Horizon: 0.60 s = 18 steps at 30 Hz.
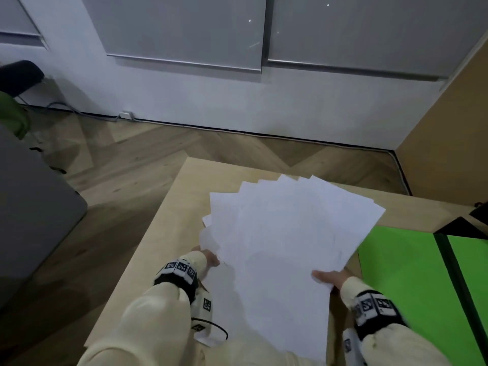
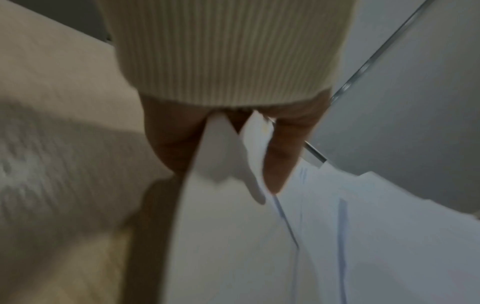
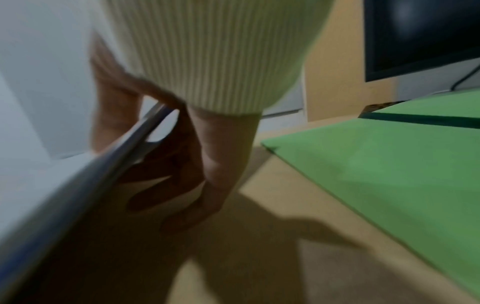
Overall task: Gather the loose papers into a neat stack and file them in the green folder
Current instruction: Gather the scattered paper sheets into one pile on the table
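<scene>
A fanned bundle of white papers [image 1: 280,233] is lifted off the light wooden table [image 1: 169,212], its corners splayed toward the far side. My left hand [image 1: 210,258] pinches the bundle's left edge; in the left wrist view the papers [image 2: 233,236] run between thumb and fingers [image 2: 278,164]. My right hand [image 1: 328,278] grips the right edge, thumb on top; in the right wrist view the sheet edges [image 3: 124,148] sit between thumb and fingers [image 3: 207,185]. The open green folder [image 1: 406,281] lies flat to the right, also visible in the right wrist view [image 3: 389,174].
A dark spine strip [image 1: 454,281] crosses the folder. A black object [image 1: 464,228] sits at the table's far right, and a dark monitor [image 3: 420,37] stands behind the folder. A grey furniture piece [image 1: 31,212] stands to the left on the wooden floor.
</scene>
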Each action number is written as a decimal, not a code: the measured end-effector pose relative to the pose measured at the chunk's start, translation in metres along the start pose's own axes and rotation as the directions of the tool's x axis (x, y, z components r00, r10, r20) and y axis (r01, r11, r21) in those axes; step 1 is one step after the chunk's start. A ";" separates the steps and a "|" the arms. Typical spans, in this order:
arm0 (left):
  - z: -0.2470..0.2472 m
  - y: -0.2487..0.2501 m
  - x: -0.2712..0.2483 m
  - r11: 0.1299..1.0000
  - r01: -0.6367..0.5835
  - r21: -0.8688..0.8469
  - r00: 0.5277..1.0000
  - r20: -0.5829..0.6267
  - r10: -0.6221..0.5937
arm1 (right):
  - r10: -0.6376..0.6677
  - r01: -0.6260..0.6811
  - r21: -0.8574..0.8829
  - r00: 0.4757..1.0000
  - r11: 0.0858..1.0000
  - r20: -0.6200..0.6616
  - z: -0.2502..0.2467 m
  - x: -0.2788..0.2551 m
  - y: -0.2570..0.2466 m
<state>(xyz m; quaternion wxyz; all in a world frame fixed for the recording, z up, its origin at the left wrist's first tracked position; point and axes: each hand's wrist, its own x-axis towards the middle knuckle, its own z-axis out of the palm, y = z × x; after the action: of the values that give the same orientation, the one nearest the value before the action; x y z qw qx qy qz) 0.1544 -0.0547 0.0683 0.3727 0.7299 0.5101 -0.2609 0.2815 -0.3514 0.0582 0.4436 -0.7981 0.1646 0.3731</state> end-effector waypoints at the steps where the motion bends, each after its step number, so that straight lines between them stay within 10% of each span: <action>1: 0.002 0.003 -0.001 0.999 -0.016 -0.037 1.000 0.011 0.017 | -0.015 0.017 0.026 0.997 1.000 -0.080 0.007 -0.001 -0.002; 6: 0.003 0.009 0.000 0.989 -0.062 -0.134 0.997 -0.059 0.055 | -0.064 0.074 0.013 0.925 0.997 -0.376 0.017 -0.001 -0.009; 18: 0.008 0.016 0.014 0.914 0.051 -0.404 0.998 -0.011 -0.060 | 0.027 -0.046 -0.139 0.990 0.989 -0.138 0.007 0.011 -0.022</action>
<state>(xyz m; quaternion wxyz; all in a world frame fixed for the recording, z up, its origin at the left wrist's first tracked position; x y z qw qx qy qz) 0.1743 -0.0567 0.0574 0.5015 0.6258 0.5778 -0.1521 0.2990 -0.3323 0.0606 0.3667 -0.8480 0.1821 0.3365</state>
